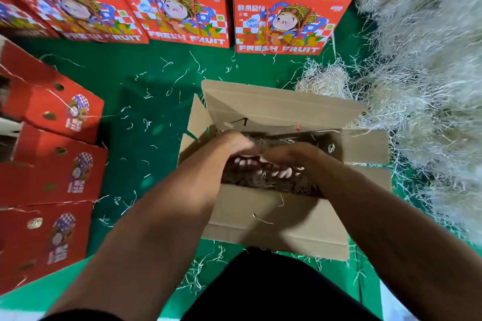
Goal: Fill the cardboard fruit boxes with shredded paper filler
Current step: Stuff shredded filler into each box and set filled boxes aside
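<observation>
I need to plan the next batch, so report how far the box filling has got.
Done: the open box already holds filler. Whether the red boxes along the back and left are filled cannot be told.

In hand: left hand and right hand are both down inside the box on the filler; their grip is blurred.

Left: a large pile of filler lies at the right, and loose strands litter the green floor.

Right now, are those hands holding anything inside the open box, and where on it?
Both the left hand and the right hand are in the shredded paper inside the open box. Motion blur hides whether they grip it or only press it down.
</observation>
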{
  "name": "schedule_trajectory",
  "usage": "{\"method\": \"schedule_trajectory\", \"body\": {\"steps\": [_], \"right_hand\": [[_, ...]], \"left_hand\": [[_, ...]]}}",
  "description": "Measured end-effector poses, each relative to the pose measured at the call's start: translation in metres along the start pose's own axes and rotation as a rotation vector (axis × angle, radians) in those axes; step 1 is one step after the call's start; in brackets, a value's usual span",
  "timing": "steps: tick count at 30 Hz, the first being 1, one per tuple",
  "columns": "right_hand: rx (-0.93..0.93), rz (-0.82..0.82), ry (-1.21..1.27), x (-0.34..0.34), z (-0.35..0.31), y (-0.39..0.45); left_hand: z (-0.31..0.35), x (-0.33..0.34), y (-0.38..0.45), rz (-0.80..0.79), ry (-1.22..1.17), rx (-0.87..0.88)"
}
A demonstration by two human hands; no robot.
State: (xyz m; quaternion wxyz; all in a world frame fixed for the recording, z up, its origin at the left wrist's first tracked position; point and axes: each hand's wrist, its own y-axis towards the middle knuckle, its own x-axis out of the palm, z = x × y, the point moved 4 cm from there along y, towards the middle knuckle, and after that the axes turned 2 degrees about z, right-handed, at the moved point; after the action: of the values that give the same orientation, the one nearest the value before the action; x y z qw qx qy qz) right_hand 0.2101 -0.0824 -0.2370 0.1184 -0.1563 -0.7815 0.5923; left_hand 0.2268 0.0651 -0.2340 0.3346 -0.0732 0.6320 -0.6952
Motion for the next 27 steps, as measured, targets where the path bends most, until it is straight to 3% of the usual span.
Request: {"method": "schedule_trajectory", "body": {"steps": [2, 4, 5, 8, 12, 16, 20, 23, 27], "right_hand": [[0.029, 0.021, -0.111, 0.002, 0.002, -0.001], [-0.070, 0.228, -0.274, 0.002, 0.013, 0.009], [-0.027, 0.224, -0.254, 0.006, 0.023, 0.015], [0.110, 0.072, -0.070, 0.025, 0.041, 0.024], [-0.057, 0.213, -0.095, 0.023, 0.036, 0.030], [-0.106, 0.270, -0.222, 0.027, 0.033, 0.021], [-0.038, 0.162, -0.198, 0.027, 0.023, 0.002], [0.000, 0.073, -0.006, 0.025, 0.019, -0.016], [-0.074, 0.334, -0.257, 0.025, 0.032, -0.031]], "left_hand": [[-0.007, 0.012, -0.005, -0.121, -0.043, -0.005], [-0.019, 0.038, -0.011, -0.337, -0.028, -0.058], [-0.024, 0.049, -0.010, -0.396, 0.018, -0.051], [-0.036, 0.057, 0.001, -0.355, 0.128, -0.068], [-0.039, 0.052, 0.005, -0.294, 0.036, -0.125], [-0.043, 0.062, 0.004, -0.254, 0.007, -0.180], [-0.037, 0.058, -0.005, -0.242, 0.109, -0.116], [-0.034, 0.056, -0.022, -0.283, -0.001, -0.107], [-0.028, 0.050, -0.033, -0.269, -0.191, -0.122]]}}
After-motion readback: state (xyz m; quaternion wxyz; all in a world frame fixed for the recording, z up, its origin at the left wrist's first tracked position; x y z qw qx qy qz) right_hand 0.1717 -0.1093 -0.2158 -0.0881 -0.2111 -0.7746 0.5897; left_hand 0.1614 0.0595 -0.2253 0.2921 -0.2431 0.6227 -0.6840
